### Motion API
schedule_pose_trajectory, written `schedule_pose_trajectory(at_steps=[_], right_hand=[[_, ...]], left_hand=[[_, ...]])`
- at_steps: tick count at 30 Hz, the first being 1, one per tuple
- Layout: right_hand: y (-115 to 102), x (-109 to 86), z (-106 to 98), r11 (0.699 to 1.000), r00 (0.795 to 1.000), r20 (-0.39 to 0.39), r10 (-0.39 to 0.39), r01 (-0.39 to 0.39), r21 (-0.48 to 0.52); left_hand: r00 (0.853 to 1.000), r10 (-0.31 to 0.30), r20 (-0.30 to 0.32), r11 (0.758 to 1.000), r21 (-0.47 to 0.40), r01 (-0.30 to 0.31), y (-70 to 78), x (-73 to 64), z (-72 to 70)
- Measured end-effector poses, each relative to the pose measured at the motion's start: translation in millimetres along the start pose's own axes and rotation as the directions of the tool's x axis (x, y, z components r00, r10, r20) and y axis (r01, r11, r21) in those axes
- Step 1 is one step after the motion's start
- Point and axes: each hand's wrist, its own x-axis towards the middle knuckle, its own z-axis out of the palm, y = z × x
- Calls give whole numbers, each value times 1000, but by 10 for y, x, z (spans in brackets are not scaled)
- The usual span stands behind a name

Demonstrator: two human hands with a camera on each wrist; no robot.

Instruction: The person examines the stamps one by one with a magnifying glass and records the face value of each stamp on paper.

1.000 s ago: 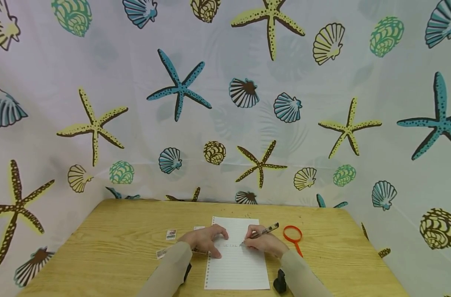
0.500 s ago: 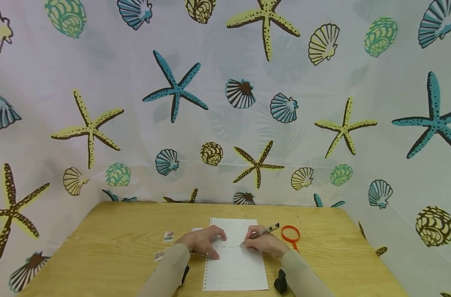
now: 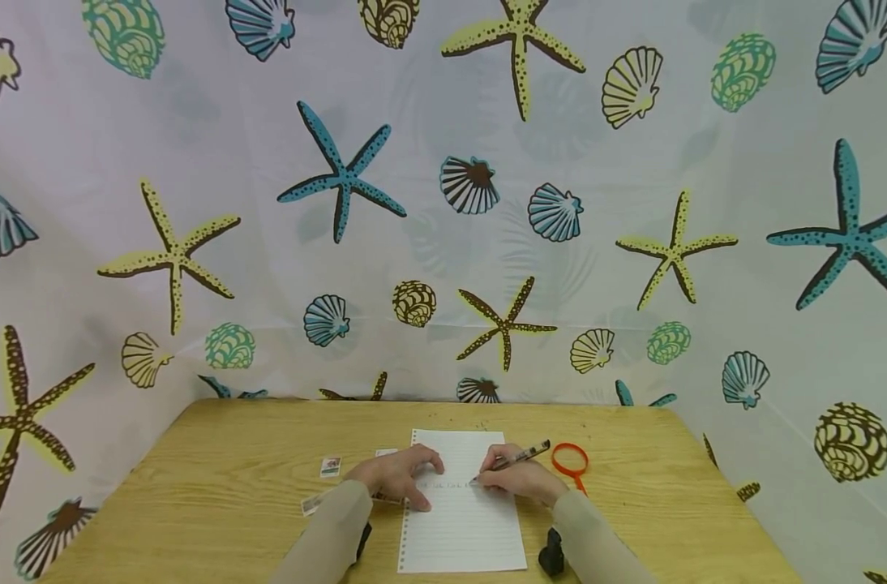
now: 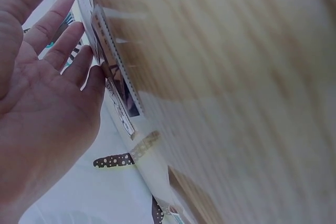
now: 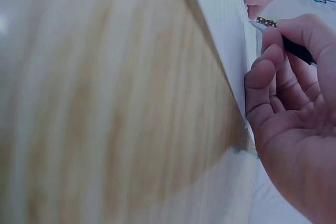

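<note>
A lined sheet of paper (image 3: pixel 465 535) with a punched left edge lies on the wooden table (image 3: pixel 232 487). My left hand (image 3: pixel 396 473) rests across its upper left edge, fingers spread and loosely bent; the left wrist view shows its palm and a picture card with a toothed edge (image 4: pixel 118 66) under the fingertips. My right hand (image 3: pixel 524 478) pinches a pen (image 3: pixel 522 456) between thumb and fingers, its tip at the end of a short line of faint handwriting (image 3: pixel 443 486). In the right wrist view, the pen's dark grip (image 5: pixel 298 51) shows, the silvery tip against the sheet.
A red magnifying glass (image 3: pixel 579 483) lies right of the paper. Left of the sheet are small stamp-like pictures, one lying apart (image 3: pixel 330 466) and another partly under the left sleeve (image 3: pixel 312 504). A curtain (image 3: pixel 443 243) printed with starfish and shells hangs behind the table.
The pen tip has moved slightly along the line, and the row of handwriting has grown a little. The head view has shifted slightly. My left hand stays in place on the sheet.
</note>
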Motion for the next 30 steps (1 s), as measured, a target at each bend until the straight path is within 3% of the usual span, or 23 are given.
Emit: schedule_pose_trajectory(at_steps=[30], right_hand=[[37,15,7,1000,1000,-4,0,0,0]], left_hand=[[1000,-17,4,1000,-17,17,-2,-10,-4]])
